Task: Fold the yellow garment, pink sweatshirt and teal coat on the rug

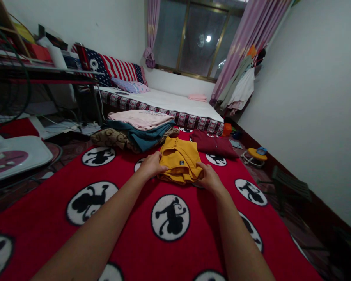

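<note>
A folded yellow hoodie (179,156) lies on the red blanket (128,234), with a small dark label near its middle. My left hand (152,164) grips its left edge, thumb on top and fingers partly hidden. On the opposite side, my right hand (210,177) pinches the right edge of the same garment. A folded maroon hoodie (213,144) rests just behind it to the right. Behind and to the left is a pile with a pink garment (142,118) on top, a teal garment (143,137) under it and a brown patterned cloth (114,137) below.
A bed (169,99) with a white sheet stands below the window. A cluttered desk (76,72) and a white-topped stool-like piece (14,156) are on the left. A yellow stool (256,154) and a dark green folding stool (291,183) stand along the right wall.
</note>
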Motion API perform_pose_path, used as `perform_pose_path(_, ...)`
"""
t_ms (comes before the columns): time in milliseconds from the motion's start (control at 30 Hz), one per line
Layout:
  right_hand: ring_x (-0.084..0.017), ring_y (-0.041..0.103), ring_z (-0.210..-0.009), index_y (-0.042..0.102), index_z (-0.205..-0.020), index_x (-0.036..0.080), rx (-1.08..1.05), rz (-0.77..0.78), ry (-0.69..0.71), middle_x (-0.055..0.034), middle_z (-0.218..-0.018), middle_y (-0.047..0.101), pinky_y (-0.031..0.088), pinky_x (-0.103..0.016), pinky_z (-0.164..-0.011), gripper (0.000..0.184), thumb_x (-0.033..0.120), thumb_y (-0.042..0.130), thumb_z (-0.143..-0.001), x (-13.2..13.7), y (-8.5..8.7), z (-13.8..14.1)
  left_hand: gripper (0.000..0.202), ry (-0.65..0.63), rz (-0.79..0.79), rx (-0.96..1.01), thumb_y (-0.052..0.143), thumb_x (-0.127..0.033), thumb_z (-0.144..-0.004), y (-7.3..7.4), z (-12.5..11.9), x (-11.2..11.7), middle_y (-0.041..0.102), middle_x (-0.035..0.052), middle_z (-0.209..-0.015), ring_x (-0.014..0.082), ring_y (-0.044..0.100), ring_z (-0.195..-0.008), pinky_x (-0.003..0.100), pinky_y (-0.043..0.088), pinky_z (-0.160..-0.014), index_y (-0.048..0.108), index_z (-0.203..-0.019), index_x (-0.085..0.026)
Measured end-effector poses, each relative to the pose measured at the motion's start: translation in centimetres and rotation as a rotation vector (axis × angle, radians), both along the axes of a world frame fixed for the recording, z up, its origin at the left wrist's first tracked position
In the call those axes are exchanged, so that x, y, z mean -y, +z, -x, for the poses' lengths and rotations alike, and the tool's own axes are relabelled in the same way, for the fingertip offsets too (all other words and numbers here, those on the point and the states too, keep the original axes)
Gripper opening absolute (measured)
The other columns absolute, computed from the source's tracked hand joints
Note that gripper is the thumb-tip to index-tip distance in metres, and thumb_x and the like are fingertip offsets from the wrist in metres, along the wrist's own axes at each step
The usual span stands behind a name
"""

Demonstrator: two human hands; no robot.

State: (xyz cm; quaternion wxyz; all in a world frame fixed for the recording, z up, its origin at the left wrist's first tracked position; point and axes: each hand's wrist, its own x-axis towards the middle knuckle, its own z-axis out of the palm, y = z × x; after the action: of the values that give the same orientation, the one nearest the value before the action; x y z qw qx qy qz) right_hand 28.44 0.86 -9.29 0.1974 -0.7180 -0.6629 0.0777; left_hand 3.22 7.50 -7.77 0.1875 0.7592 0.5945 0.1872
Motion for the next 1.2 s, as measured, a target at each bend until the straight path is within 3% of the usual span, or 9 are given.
perform_pose_path(233, -0.023, 0.063, -0.086, 0.069, -0.11, 0.016, -0.081, -0.068, -0.05, -0.0101, -0.097, 0.066, 0.047, -0.028, -0.073, 0.043, 0.022, 0.072, -0.067, 0.4, -0.5, 0.8, 0.052, 0.062, -0.027, 0.129, 0.068, -0.027, -0.07, -1.3, -1.3, 0.6, 0.069, 0.0107, -0.107, 0.0259, 0.065, -0.098, 0.028, 0.047, -0.076, 0.054, -0.119, -0.015)
perform_pose_path(400, -0.024, 0.065, -0.084, 0.071, -0.103, 0.026, -0.124, 0.076, 0.093, -0.0034, -0.088, 0.071, 0.047, -0.029, -0.072, 0.042, 0.025, 0.079, -0.061, 4.4, 2.3, -0.1, 0.054, -0.001, 0.028, 0.039, 0.072, -0.031, -0.068, -0.1, 1.6, 2.0, 0.068, 0.0093, -0.101, 0.027, 0.064, -0.097, 0.029, 0.048, -0.077, 0.057, -0.117, -0.016)
perform_pose_path(500, -0.026, 0.065, -0.094, 0.067, -0.117, 0.03, 0.002, 0.183, 0.159, -0.0054, -0.106, 0.07, 0.046, -0.031, -0.078, 0.059, 0.035, 0.082, -0.059, 7.2, 4.4, -0.5, 0.05, -0.069, -0.174, -0.057, 0.069, -0.028, -0.071, 0.7, 2.9, 4.0, 0.063, 0.0097, -0.109, 0.0275, 0.06, -0.103, 0.033, 0.048, -0.083, 0.057, -0.119, -0.019)
perform_pose_path(600, -0.026, 0.063, -0.101, 0.066, -0.117, 0.028, -0.028, 0.054, 0.138, -0.0073, -0.12, 0.064, 0.046, -0.032, -0.081, 0.053, 0.041, 0.077, -0.067, 8.3, 5.2, 0.2, 0.038, -0.262, -0.393, -0.018, 0.064, -0.027, -0.079, 1.2, 2.4, 6.3, 0.06, 0.0083, -0.116, 0.0256, 0.056, -0.11, 0.036, 0.044, -0.094, 0.061, -0.117, -0.022)
perform_pose_path(700, -0.021, 0.065, -0.088, 0.07, -0.102, 0.023, -0.129, -0.093, 0.1, -0.0069, -0.104, 0.069, 0.048, -0.029, -0.073, 0.028, 0.039, 0.066, -0.079, 7.4, 4.2, 1.4, 0.03, -0.477, -0.42, 0.019, 0.062, -0.036, -0.085, 1.0, 0.3, 7.9, 0.06, 0.0086, -0.122, 0.0258, 0.054, -0.114, 0.04, 0.041, -0.101, 0.065, -0.111, -0.022)
perform_pose_path(833, -0.019, 0.066, -0.085, 0.07, -0.097, 0.021, -0.109, -0.09, 0.129, -0.006, -0.094, 0.072, 0.046, -0.027, -0.072, 0.019, 0.031, 0.06, -0.084, 5.4, 2.6, 2.6, 0.043, -0.594, -0.363, -0.077, 0.062, -0.045, -0.084, -0.8, -2.9, 9.0, 0.054, 0.0141, -0.134, 0.0304, 0.047, -0.126, 0.044, 0.036, -0.108, 0.064, -0.117, -0.017)
perform_pose_path(967, -0.023, 0.067, -0.088, 0.068, -0.107, 0.024, 0.1, 0.051, -0.004, -0.0068, -0.094, 0.074, 0.044, -0.029, -0.07, 0.028, 0.037, 0.058, -0.085, 4.1, 2.6, 3.4, 0.049, -0.599, -0.35, -0.139, 0.064, -0.042, -0.081, -1.7, -4.5, 9.7, 0.058, 0.0194, -0.128, 0.0334, 0.05, -0.123, 0.044, 0.037, -0.107, 0.064, -0.117, -0.009)
perform_pose_path(1067, -0.028, 0.068, -0.09, 0.069, -0.103, 0.023, 0.219, 0.106, -0.047, -0.01, -0.094, 0.073, 0.043, -0.031, -0.066, 0.03, 0.041, 0.062, -0.08, 3.3, 2.8, 4.2, 0.034, -0.575, -0.295, -0.112, 0.054, -0.039, -0.087, -0.8, -4.8, 9.6, 0.069, 0.0153, -0.102, 0.0285, 0.061, -0.102, 0.039, 0.046, -0.093, 0.071, -0.099, -0.013)
perform_pose_path(1200, -0.026, 0.067, -0.082, 0.071, -0.089, 0.02, 0.238, 0.043, -0.097, -0.0126, -0.087, 0.072, 0.04, -0.03, -0.062, 0.021, 0.028, 0.055, -0.078, 2.7, 1.6, 4.7, 0.03, -0.514, -0.205, -0.111, 0.048, -0.033, -0.089, 0.5, -4.7, 8.6, 0.07, 0.0111, -0.084, 0.0256, 0.063, -0.087, 0.036, 0.048, -0.078, 0.073, -0.08, -0.018)
